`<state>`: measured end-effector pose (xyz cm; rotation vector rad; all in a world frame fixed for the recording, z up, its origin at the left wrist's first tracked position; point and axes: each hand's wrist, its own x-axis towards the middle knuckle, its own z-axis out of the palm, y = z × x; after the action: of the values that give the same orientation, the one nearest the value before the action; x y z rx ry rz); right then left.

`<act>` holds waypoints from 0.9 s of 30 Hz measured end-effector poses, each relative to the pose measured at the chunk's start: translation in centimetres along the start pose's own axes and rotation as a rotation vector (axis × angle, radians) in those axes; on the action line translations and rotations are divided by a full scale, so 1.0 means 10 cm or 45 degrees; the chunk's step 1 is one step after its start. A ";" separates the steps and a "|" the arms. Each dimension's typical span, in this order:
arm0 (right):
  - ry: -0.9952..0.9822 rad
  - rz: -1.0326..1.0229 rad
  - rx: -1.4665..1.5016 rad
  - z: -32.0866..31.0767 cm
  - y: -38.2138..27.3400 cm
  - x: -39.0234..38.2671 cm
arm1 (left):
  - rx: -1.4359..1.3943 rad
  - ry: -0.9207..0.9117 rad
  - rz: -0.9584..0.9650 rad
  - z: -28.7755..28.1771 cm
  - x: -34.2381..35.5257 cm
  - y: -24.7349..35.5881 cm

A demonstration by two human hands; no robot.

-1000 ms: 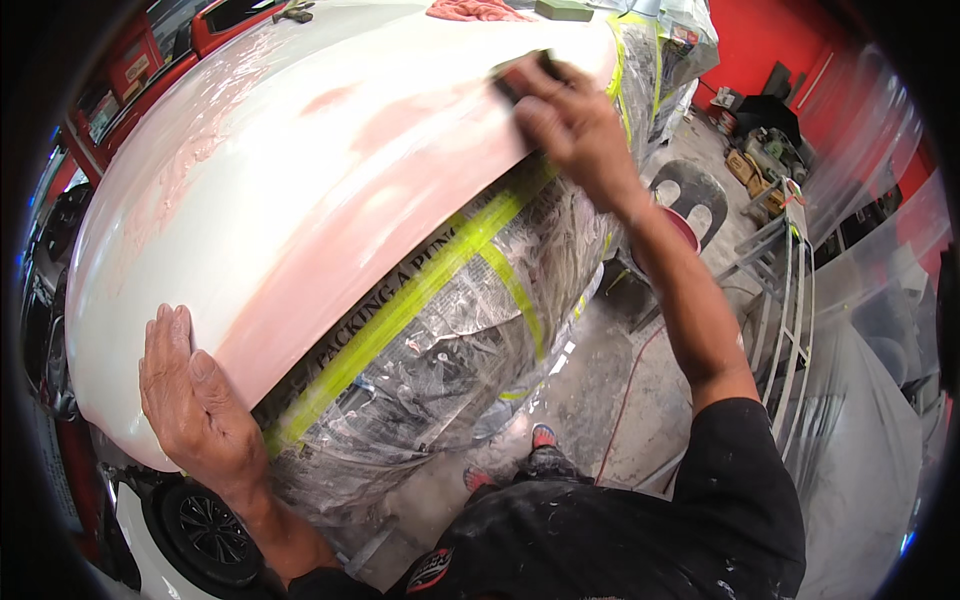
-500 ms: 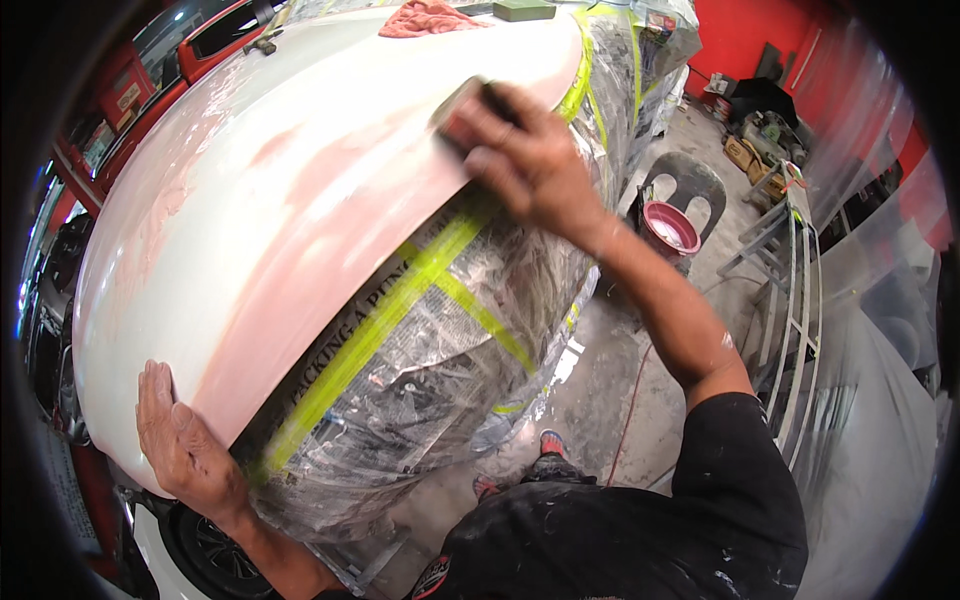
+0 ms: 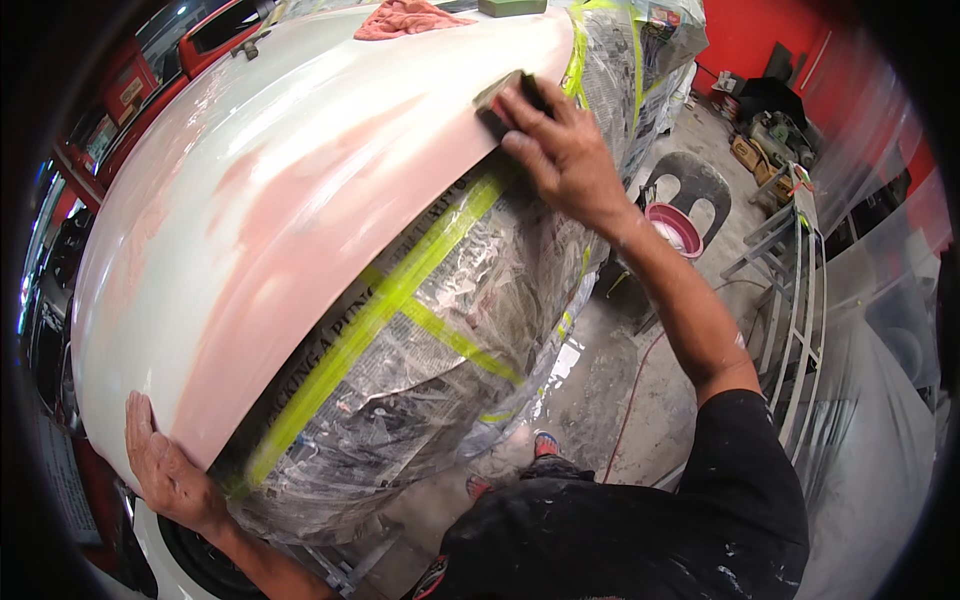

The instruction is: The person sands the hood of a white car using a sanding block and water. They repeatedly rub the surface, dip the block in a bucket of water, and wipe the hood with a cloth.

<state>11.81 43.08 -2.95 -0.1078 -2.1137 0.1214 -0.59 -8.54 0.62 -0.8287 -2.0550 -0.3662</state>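
A white car panel (image 3: pixel 260 210) with pinkish patches fills the upper left. My right hand (image 3: pixel 565 160) grips a dark sanding block (image 3: pixel 500 105) on the panel's right edge, near its upper end. My left hand (image 3: pixel 165 460) rests against the panel's lower-left edge, fingers stretched along the surface. Below the panel edge, newspaper and clear plastic masking (image 3: pixel 440 320) is held with yellow-green tape (image 3: pixel 390 300). A crumpled pink cloth (image 3: pixel 410 22), a green block (image 3: pixel 510 8) and a small dark tool (image 3: pixel 247 48) lie on the panel farther back.
On the right stand a grey stool (image 3: pixel 710 190) with a pink bucket (image 3: pixel 675 228) beside it, an aluminium ladder (image 3: pixel 800 280) and hanging plastic sheeting (image 3: pixel 860 400). A red hose (image 3: pixel 630 400) crosses the concrete floor (image 3: pixel 610 350). Piled gear (image 3: pixel 760 140) sits by the red wall (image 3: pixel 760 30).
My right hand and block went down-left, then back up-right along the panel edge. My left hand now appears lower in the picture, and the view has shifted slightly.
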 end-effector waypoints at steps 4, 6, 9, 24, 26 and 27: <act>0.049 0.257 0.013 -0.13 1.13 0.76 | -0.073 0.046 -0.015 0.12 0.06 0.07; 0.046 0.412 0.034 -0.12 1.46 1.05 | -0.094 0.046 0.028 0.15 0.08 0.04; 0.004 0.652 0.076 -0.11 1.08 0.94 | -0.116 0.062 0.015 0.20 0.07 0.05; -0.058 0.604 -0.122 -0.13 1.37 0.78 | -0.164 0.063 0.012 0.20 0.06 0.05; 0.056 0.416 -0.112 -0.04 0.88 0.45 | -0.118 0.047 0.025 0.12 0.06 0.03; 0.084 0.362 -0.030 0.01 0.61 0.19 | -0.103 0.042 0.023 0.11 0.03 0.02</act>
<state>10.94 49.31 -2.19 -0.4211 -2.0239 0.2586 -1.21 -7.67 0.21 -0.8833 -2.0117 -0.4531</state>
